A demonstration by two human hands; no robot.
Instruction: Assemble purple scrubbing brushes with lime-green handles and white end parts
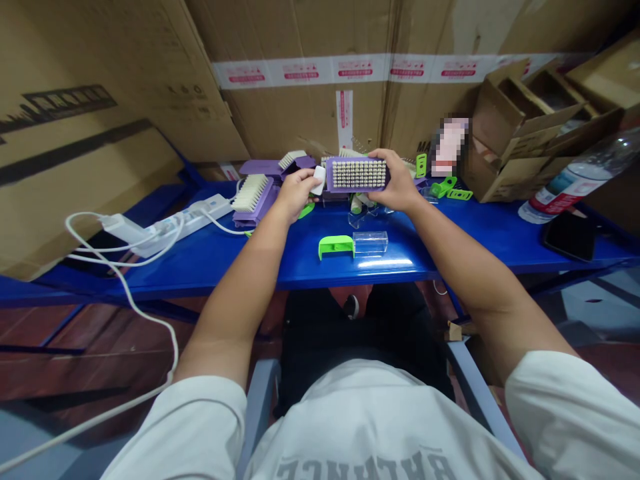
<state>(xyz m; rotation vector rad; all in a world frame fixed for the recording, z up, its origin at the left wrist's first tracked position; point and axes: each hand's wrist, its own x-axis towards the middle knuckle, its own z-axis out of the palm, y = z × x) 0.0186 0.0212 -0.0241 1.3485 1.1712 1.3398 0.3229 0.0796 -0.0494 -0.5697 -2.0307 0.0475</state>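
Observation:
My right hand (397,183) grips the right end of a purple brush head (359,175), its pale bristle tufts facing me. Between the thumb and fingers of my left hand (297,193) is a small white plastic piece (319,180), close to the brush's left end; whether they touch I cannot tell. Both hands are above the back of the blue table (300,263). Nearer to me lie a bright green plastic part (336,246) and a clear plastic box (371,243), side by side. Another purple brush (251,195) rests left of my left hand.
A white power strip (175,223) with looping cables lies on the left. Green parts (445,187) sit at the right, before an open cardboard box (520,140). A water bottle (575,180) and a black phone (570,237) are farther right. Large cartons (300,120) stand behind.

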